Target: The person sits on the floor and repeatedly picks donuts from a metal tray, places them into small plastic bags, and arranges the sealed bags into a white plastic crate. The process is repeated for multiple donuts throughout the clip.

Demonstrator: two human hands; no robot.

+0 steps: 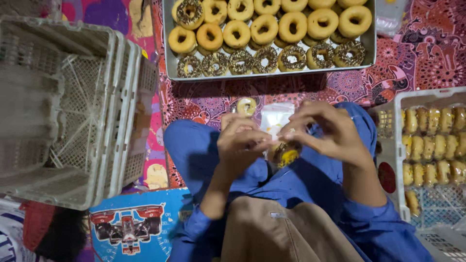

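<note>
The person has both hands up over their lap, left hand (240, 140) and right hand (330, 131) pinched on a small clear bag (279, 131) with a doughnut (286, 155) inside. It'd go best keeping the bag mouth pinched flat and level, so the doughnut stays low.

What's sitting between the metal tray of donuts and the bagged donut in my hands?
In the head view, one loose glazed donut lies on the patterned mat between the metal tray and the bagged donut pinched by left hand and right hand.
</note>
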